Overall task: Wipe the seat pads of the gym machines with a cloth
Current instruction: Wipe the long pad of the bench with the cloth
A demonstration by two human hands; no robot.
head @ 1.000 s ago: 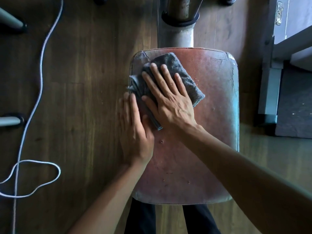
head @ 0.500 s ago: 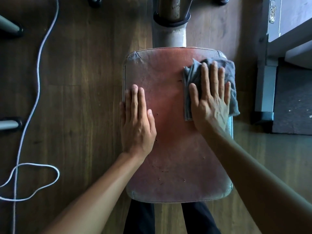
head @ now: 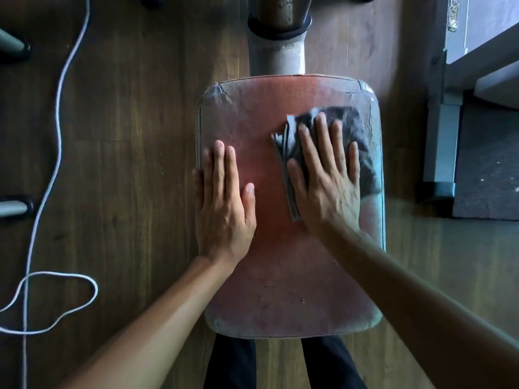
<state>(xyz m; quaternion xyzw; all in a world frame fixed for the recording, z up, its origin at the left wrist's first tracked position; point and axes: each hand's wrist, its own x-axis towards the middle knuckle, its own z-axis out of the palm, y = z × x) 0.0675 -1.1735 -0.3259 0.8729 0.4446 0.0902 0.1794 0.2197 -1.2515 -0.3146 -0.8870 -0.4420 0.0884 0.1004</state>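
Note:
A worn reddish-brown seat pad (head: pixel 283 276) fills the middle of the view, seen from above. A dark grey cloth (head: pixel 362 138) lies on its right half near the right edge. My right hand (head: pixel 325 181) presses flat on the cloth with fingers spread; the cloth and hand are slightly blurred. My left hand (head: pixel 224 200) rests flat on the pad's left edge, fingers together, holding nothing.
A metal post (head: pixel 278 49) joins the pad at the far side. A white cord (head: pixel 53 153) loops over the wooden floor on the left. A grey machine frame (head: pixel 441 147) and a dark mat (head: pixel 488 164) stand at the right. Dark trouser legs show under the pad's near edge.
My right hand swept the cloth from the pad's far left corner to the right side, then drew it toward me a little. My left hand stayed flat on the left edge.

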